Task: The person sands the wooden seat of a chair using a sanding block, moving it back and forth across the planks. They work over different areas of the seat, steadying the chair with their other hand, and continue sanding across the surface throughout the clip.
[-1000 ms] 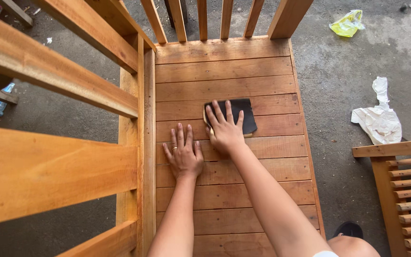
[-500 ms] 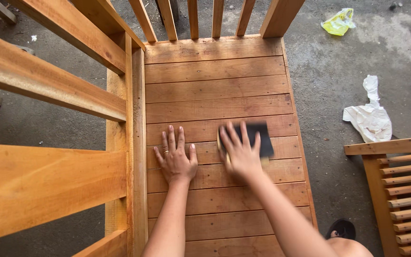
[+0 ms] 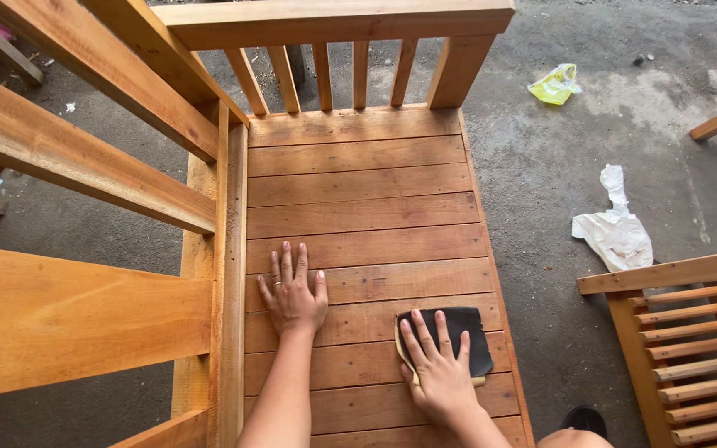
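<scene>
While right hand (image 3: 440,375) presses it, sandpaper sheet (image 3: 460,334) lies along slats (image 3: 358,214).

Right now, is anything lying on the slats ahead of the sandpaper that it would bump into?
Nothing visible. The right hand presses flat on the sandpaper, and the slats ahead look bare up to the end rail. The left hand rests off to the side.

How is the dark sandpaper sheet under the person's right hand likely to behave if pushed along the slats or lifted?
The sandpaper sheet looks thin, so it is probably light and floppy when lifted. Its corner curls beside the right hand, suggesting it bends easily. Pressed flat on the wooden seat slats, it likely drags rather than slips.
</scene>
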The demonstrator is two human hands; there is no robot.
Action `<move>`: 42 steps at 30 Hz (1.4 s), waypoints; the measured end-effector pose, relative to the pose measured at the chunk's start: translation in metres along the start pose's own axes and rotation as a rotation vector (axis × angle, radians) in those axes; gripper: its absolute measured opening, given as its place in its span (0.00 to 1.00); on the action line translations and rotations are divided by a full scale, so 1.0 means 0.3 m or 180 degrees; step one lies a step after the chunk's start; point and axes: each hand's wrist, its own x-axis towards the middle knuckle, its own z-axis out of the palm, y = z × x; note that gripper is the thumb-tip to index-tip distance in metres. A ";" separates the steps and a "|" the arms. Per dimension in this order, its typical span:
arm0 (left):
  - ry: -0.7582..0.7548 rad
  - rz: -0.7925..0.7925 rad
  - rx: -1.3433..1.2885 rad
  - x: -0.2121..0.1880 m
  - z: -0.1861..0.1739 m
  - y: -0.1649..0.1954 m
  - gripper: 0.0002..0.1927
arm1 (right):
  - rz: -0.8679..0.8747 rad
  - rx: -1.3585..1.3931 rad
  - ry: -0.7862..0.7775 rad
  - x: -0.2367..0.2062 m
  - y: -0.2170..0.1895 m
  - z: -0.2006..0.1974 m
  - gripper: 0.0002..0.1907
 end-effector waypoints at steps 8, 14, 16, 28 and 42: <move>0.0226 0.0325 0.0283 0.135 0.029 0.061 0.38 | -0.0382 0.0315 0.0242 0.121 0.073 -0.014 0.39; 0.0320 0.0114 -0.0077 0.200 0.059 0.081 0.42 | -0.0312 0.0893 0.0415 0.178 0.126 -0.058 0.33; 0.0250 0.0043 0.0037 0.187 0.055 0.078 0.42 | -0.0072 0.1341 0.0975 0.295 0.173 -0.076 0.32; 0.0052 -0.0002 0.0103 0.166 0.015 0.098 0.42 | -0.0208 0.0309 -0.0544 0.775 0.172 -0.044 0.39; 0.0087 0.0010 0.0125 0.166 0.014 0.108 0.39 | -0.1058 0.0478 -0.0485 0.884 0.029 0.047 0.40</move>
